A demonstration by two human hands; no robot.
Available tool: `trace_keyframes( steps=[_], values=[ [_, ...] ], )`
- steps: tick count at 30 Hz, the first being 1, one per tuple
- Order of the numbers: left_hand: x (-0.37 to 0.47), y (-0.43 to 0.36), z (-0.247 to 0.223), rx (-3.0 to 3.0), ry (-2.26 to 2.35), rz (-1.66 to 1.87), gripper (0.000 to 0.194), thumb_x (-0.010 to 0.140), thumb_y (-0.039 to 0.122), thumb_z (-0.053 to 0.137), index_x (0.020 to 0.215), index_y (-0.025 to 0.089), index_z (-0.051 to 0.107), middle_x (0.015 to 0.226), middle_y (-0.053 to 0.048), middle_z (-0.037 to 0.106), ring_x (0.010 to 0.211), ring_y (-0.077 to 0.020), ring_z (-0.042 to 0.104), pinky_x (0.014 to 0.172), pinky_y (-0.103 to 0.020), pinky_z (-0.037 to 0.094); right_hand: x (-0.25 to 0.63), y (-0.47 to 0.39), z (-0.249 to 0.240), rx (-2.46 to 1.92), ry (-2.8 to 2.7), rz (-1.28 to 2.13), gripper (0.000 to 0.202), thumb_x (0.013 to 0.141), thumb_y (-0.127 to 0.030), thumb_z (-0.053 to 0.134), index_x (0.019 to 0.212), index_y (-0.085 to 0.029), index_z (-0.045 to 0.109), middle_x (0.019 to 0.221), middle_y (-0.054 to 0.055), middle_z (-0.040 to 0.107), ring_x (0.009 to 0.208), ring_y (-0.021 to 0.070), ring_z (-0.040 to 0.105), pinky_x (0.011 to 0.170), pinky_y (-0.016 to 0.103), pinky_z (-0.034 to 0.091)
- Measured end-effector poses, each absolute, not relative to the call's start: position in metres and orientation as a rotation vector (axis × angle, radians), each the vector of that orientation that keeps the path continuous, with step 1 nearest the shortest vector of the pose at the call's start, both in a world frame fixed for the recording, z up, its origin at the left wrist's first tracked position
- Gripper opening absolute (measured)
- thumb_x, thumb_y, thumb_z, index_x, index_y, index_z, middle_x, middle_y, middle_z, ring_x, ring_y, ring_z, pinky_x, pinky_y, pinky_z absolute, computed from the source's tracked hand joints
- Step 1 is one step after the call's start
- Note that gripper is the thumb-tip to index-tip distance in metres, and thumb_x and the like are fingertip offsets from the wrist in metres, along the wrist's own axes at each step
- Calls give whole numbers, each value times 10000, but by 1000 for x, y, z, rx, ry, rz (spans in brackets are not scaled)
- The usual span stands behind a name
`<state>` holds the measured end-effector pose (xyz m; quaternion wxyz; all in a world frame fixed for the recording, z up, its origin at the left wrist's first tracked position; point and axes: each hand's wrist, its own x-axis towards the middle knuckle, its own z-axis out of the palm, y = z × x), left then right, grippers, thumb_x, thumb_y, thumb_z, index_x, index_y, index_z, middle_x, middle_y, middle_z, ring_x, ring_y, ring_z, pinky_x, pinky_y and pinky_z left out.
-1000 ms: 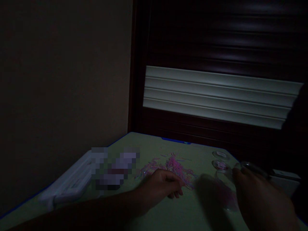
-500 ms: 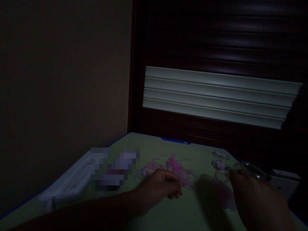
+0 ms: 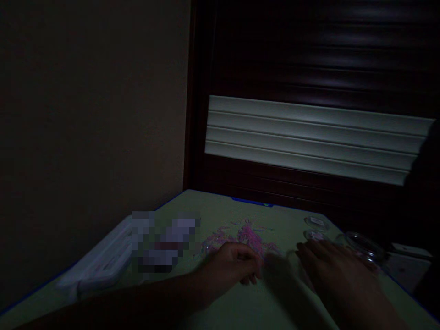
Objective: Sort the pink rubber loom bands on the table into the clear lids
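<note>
A loose pile of small pink and pale strips [image 3: 249,233] lies on the light table [image 3: 206,201]. My left hand [image 3: 237,263] is at the pile's near edge with its fingers curled together; what they hold, if anything, is too dark to make out. To the right, my right hand [image 3: 330,266] hovers palm down over a clear round container, which it mostly hides. Its fingers point left and are partly in shadow, so I cannot tell whether they grip anything. Just beyond it sits a small round clear dish [image 3: 315,235] with pale pink contents.
Another round clear dish [image 3: 316,222] stands farther back. A larger clear container [image 3: 364,245] and a white box [image 3: 409,263] are at the right edge. On the left lie a white tray-like object [image 3: 99,256] and a blurred-out item [image 3: 168,240]. A wall borders the left side.
My right hand has moved left and now covers the clear container with pink contents that showed beside it before. My left hand has stayed in place.
</note>
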<state>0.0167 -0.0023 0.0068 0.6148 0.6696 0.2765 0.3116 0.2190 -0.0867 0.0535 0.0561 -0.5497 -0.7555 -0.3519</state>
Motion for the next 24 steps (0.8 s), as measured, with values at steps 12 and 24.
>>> trace_keyframes(
  steps=[12,24],
  values=[
    [8,8,10,1930,777,870,132,790,210,494,792,137,603,702,-5,592,637,-124,529,588,-223,392,209,-71,24,-1435,-2371,-898,250,556,-24,681,706,-221,645,635,-20,613,563,179,565,545,294,380],
    [-1,2,8,3175,699,673,143,825,65,475,904,167,538,929,-30,539,880,-179,471,786,-308,368,204,-72,26,-1400,-2428,-864,221,575,-43,697,705,-213,645,648,-16,625,575,180,581,549,287,394]
  ],
)
